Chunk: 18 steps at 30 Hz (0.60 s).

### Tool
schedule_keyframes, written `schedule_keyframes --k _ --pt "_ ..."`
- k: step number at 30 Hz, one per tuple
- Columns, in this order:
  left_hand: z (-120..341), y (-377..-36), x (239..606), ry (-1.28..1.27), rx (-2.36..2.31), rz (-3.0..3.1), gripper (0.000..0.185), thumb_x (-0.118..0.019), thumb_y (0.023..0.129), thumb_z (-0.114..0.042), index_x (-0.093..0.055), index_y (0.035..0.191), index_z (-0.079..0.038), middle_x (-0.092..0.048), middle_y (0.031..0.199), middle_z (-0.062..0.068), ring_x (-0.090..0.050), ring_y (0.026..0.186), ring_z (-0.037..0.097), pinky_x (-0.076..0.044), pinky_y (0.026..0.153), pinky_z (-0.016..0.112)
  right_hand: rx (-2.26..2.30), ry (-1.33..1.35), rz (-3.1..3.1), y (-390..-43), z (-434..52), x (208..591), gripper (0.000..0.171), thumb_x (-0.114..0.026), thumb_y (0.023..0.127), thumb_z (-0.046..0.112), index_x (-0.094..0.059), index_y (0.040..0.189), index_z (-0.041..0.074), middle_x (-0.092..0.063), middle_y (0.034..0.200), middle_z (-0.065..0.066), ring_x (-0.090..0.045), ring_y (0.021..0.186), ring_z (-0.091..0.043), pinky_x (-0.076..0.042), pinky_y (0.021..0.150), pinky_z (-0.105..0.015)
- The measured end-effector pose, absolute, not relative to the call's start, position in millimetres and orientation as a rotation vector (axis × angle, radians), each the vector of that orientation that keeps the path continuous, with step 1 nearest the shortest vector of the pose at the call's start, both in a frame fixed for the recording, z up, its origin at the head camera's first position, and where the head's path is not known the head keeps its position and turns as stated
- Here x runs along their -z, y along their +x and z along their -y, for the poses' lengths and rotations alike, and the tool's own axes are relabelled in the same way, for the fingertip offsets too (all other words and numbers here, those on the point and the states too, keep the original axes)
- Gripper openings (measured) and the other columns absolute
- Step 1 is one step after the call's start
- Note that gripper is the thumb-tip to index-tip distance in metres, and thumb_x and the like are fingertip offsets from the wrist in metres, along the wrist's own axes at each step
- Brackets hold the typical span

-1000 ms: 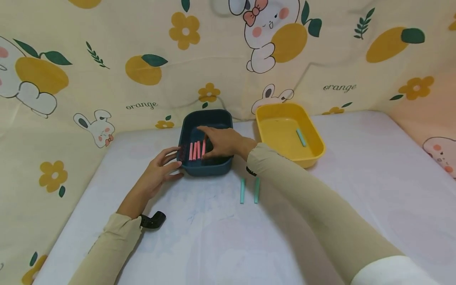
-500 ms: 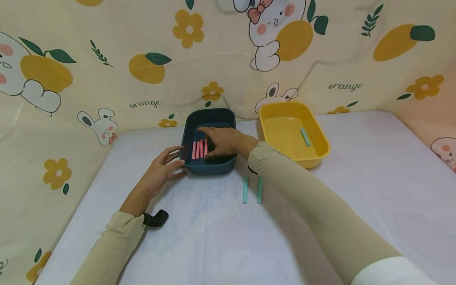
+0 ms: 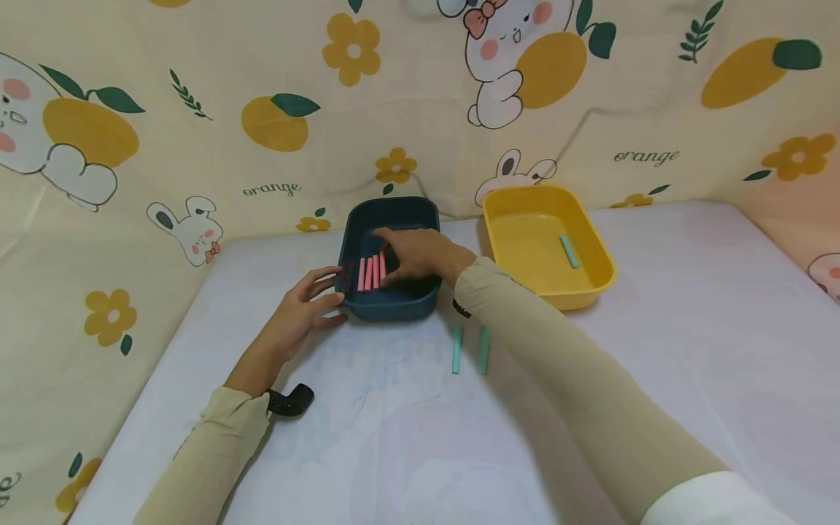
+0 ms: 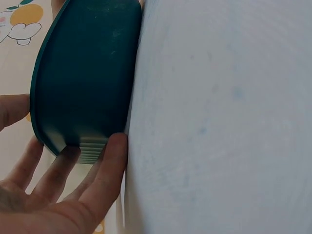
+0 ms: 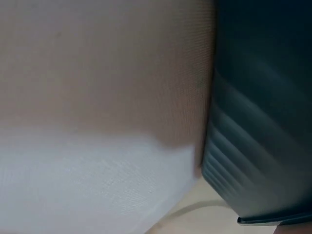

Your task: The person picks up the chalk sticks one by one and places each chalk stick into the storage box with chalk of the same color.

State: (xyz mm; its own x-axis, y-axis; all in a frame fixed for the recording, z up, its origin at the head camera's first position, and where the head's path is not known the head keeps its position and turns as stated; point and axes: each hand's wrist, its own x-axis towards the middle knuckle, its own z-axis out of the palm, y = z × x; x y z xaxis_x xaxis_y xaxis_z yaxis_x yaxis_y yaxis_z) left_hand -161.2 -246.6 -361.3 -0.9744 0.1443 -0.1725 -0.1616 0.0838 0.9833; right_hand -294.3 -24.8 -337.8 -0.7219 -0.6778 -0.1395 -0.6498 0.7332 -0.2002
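A dark blue bin (image 3: 394, 312) stands at the back of the table, with several pink chalk sticks (image 3: 368, 275) side by side inside. My right hand (image 3: 423, 254) reaches over its right rim and pinches the rightmost pink chalk stick (image 3: 383, 265) between thumb and fingers, beside the others. Against the bin's left side, my left hand (image 3: 303, 313) rests with spread fingers. The left wrist view shows those fingers (image 4: 113, 165) touching the bin's ribbed end and rim. The right wrist view shows the bin's outer wall (image 5: 263, 122), with most of my right hand out of sight.
To the right stands a yellow bin (image 3: 569, 300) with a mint green chalk stick (image 3: 569, 251) in it. Two more mint green sticks, one here (image 3: 456, 350) and one there (image 3: 483, 351), lie on the white table in front. A patterned cloth (image 3: 275, 65) hangs behind.
The head view has shifted slightly, so the scene sits a little further right. The rightmost pink chalk stick has come slightly closer to the row. Both hands stay at the dark blue bin.
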Motion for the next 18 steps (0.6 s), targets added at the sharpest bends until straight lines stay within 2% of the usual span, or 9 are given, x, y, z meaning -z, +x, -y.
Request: schedule_keyframes --k 18 --pt "247.0 -162.3 360.4 -0.022 -1.973 -2.143 0.056 -0.056 0.101 -0.011 -0.034 0.152 -0.013 -0.032 0.159 0.016 -0.045 0.136 0.037 -0.049 0.103 0.055 0.109 -1.062 -2.72 -294.5 27.7 338.2 0.093 -0.066 0.082 0.07 -0.029 0.155 0.028 -0.059 0.14 0.007 -0.053 0.134 -0.023 -0.044 0.112 -0.047"
